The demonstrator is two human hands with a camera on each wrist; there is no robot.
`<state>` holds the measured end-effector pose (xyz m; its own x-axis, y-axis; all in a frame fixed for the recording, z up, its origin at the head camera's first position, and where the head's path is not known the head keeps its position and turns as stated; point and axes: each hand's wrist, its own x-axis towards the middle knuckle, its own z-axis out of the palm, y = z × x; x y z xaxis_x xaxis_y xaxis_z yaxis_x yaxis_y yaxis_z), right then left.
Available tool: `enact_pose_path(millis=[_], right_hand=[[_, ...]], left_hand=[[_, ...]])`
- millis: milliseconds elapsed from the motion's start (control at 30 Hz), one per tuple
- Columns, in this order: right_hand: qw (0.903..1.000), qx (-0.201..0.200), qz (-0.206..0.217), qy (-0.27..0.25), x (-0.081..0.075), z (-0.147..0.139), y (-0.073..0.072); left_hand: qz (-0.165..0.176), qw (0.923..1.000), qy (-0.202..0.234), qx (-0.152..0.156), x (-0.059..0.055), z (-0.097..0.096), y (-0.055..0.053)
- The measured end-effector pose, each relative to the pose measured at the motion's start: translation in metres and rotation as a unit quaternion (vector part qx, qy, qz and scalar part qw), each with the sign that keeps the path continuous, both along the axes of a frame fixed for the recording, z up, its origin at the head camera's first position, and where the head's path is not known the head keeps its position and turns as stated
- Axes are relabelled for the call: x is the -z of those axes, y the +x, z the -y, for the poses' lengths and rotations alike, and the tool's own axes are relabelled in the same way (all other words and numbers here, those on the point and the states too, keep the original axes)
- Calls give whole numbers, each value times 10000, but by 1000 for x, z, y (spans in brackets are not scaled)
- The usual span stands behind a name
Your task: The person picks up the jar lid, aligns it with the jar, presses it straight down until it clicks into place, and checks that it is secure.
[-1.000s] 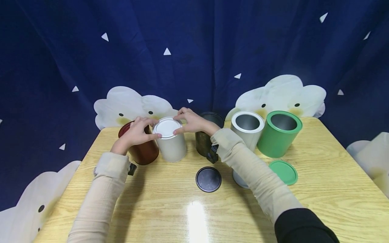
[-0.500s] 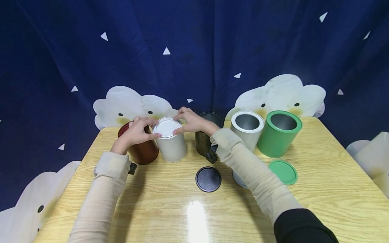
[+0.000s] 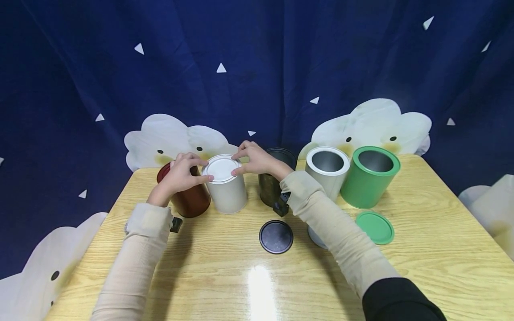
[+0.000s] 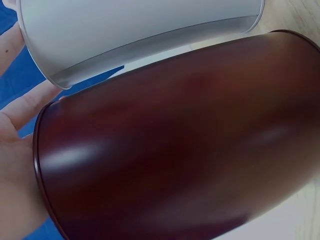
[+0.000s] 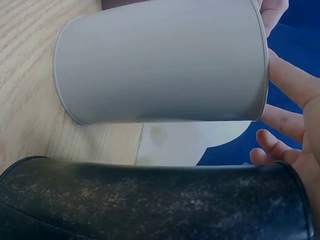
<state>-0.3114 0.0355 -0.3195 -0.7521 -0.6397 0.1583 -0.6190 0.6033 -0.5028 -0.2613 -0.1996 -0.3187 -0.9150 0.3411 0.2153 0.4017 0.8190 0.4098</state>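
Observation:
A white can point(image 3: 229, 196) stands upright at the left middle, a white lid point(image 3: 221, 168) sitting on its top. My left hand point(image 3: 180, 176) reaches over the dark red can point(image 3: 192, 200), thumb and forefinger spread and their tips at the lid's left edge. From the right, my right hand point(image 3: 257, 160) touches the lid's right edge with thumb and forefinger, beside the black can point(image 3: 268, 187). In the right wrist view, extended fingers point(image 5: 290, 80) meet the rim of the white can point(image 5: 160, 65), while the remaining fingers curl loosely behind the black can point(image 5: 160, 200).
At the right stand a second white can point(image 3: 326, 178) and a green can point(image 3: 365, 183), both topless. A black lid point(image 3: 275, 236) and a green lid point(image 3: 375, 228) lie on the wooden table point(image 3: 217, 276). Another pale lid point(image 3: 316, 237) is partly hidden under the right forearm.
The right hand has shifted very slightly to the right along the lid's edge. The left hand and the cans hold their places.

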Motion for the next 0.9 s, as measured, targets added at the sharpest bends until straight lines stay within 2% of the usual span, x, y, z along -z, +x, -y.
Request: enact_pose_path(millis=[267,433,667,900], right_hand=[[10000,-51,-36,55,0,0,-1],[9998,-3,-164,-128,0,0,2],[9953,471,64,-849,1,-1,6],[9926,481,-62,-1114,-1,-6,16]], left_hand=[[27,9999,-158,-1,-3,-1,2],[-40,9999,-120,26,-4,-2,4],[-209,9992,252,217,-6,-6,7],[-478,9946,819,418,-4,-9,12]])
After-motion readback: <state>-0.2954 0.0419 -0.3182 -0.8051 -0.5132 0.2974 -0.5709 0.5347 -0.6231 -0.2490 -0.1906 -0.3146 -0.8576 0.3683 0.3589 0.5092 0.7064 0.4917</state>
